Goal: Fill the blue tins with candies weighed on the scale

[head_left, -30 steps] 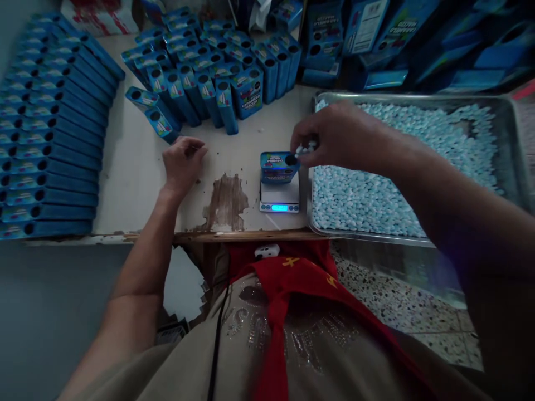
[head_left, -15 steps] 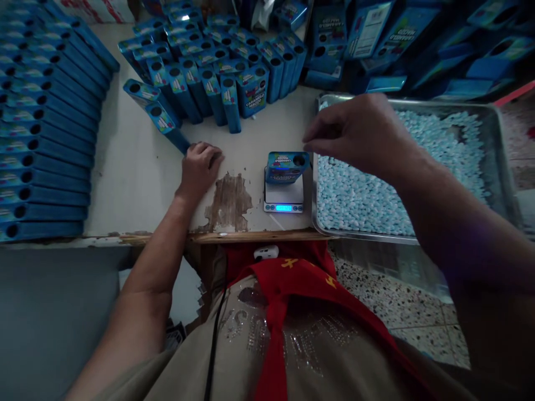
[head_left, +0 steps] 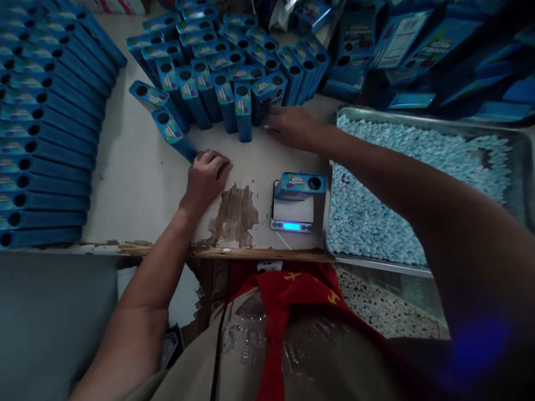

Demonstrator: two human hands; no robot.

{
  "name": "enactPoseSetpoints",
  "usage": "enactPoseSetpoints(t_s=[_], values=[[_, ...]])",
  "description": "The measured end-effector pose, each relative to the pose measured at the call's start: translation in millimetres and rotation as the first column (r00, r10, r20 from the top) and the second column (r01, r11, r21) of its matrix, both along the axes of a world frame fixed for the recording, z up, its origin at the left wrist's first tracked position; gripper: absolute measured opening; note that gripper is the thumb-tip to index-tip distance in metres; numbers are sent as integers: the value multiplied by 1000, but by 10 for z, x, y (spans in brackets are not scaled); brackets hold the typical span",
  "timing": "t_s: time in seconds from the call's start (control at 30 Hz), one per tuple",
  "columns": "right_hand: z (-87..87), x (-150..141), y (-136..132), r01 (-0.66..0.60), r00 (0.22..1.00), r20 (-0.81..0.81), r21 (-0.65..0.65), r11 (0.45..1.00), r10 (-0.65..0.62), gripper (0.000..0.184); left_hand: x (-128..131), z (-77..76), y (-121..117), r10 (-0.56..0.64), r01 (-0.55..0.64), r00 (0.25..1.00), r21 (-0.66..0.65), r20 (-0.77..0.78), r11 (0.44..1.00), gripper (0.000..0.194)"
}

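A small blue box [head_left: 301,185] with a round hole in its top stands on a little digital scale [head_left: 291,214] with a lit blue display. My right hand [head_left: 292,126] reaches across the table to the foot of a cluster of upright blue boxes [head_left: 234,72], fingers stretched flat on the tabletop beside the nearest one. My left hand [head_left: 205,177] rests on the table with its fingers curled under, close to the lower end of a leaning blue box [head_left: 172,131]. Nothing shows in either hand.
A metal tray [head_left: 376,260] full of pale blue candies [head_left: 376,217] sits at the right. Rows of flat-lying blue boxes [head_left: 45,139] fill the left side. More boxes pile up at the back right. A worn brown patch [head_left: 234,214] marks the table's front edge.
My right hand left the box on the scale, rose over the tray, then reached forward and left to the upright boxes. My left hand stayed nearly in place.
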State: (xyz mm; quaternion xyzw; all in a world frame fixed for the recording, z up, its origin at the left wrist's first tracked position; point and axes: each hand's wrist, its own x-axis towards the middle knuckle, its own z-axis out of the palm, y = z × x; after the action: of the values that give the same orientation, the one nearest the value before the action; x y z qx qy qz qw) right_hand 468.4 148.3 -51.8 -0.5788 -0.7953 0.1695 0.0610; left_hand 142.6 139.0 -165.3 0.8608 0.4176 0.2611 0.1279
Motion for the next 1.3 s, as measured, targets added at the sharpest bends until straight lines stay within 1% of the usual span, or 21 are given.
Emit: enactPoseSetpoints(t_s=[0.07,0.13,0.23,0.3,0.33,0.4,0.47,0.53,0.57,0.63,0.7,0.77,0.83,0.93,1.0,1.07,1.1,1.17,1.2,1.23,1.3], values=[[-7,-58,24,-28,1000,-3,-40,999,28,27,-7,-6,0,6,-6,1000,-17,7,1000,8],[-5,-113,49,-11,1000,-7,-56,998,10,33,-9,-1,-3,16,-16,1000,-32,-1,999,6],[28,-140,74,42,999,-17,-76,996,-43,29,-10,13,-10,16,-16,1000,-29,-2,999,7],[118,-78,11,69,997,-22,-97,993,-72,23,-10,16,-9,7,-7,1000,-11,5,1000,8],[197,-21,-67,86,995,-43,-110,990,-91,21,-9,14,-4,4,-4,1000,-1,8,1000,8],[419,125,-328,132,980,-133,-142,981,-151,15,-4,6,13,2,-2,1000,10,10,1000,6],[683,263,-698,174,941,-259,-183,968,-218,9,9,-2,37,5,-4,1000,-10,28,1000,4],[904,341,-1081,185,923,-302,-198,963,-240,10,29,-3,61,15,-13,998,-47,54,999,6],[974,352,-1244,190,924,-298,-189,963,-241,11,41,-1,71,20,-16,998,-59,61,998,7],[1022,326,-1475,199,935,-262,-164,966,-237,11,64,6,87,25,-21,998,-67,63,998,8],[991,269,-1575,204,948,-218,-145,968,-232,9,82,11,96,23,-18,997,-70,73,997,9],[955,218,-1593,207,954,-192,-133,969,-230,10,90,8,103,24,-17,995,-75,97,997,11],[961,201,-1593,211,957,-176,-111,971,-228,11,90,-4,111,24,-15,994,-77,109,997,13],[998,290,-1650,244,954,-169,-40,969,-247,11,88,-26,124,22,-15,994,-68,109,998,16],[951,422,-1745,306,944,-133,8,952,-302,14,90,-35,132,25,-20,995,-54,99,998,13],[801,567,-1886,354,934,-47,-1,935,-354,14,92,-38,137,25,-22,997,-41,75,999,8],[693,627,-1970,353,936,2,-36,935,-353,18,92,-39,138,21,-19,998,-39,61,999,7],[451,697,-2152,296,955,56,-134,946,-291,40,88,-41,139,14,-13,999,-36,43,999,6],[335,708,-2239,269,963,71,-154,951,-261,46,85,-43,139,11,-10,999,-32,39,999,5],[234,712,-2315,261,964,85,-155,953,-251,47,82,-45,138,8,-7,999,-25,37,1000,5],[94,728,-2411,266,961,110,-129,955,-253,36,77,-45,136,7,-6,999,-16,38,1000,4]])
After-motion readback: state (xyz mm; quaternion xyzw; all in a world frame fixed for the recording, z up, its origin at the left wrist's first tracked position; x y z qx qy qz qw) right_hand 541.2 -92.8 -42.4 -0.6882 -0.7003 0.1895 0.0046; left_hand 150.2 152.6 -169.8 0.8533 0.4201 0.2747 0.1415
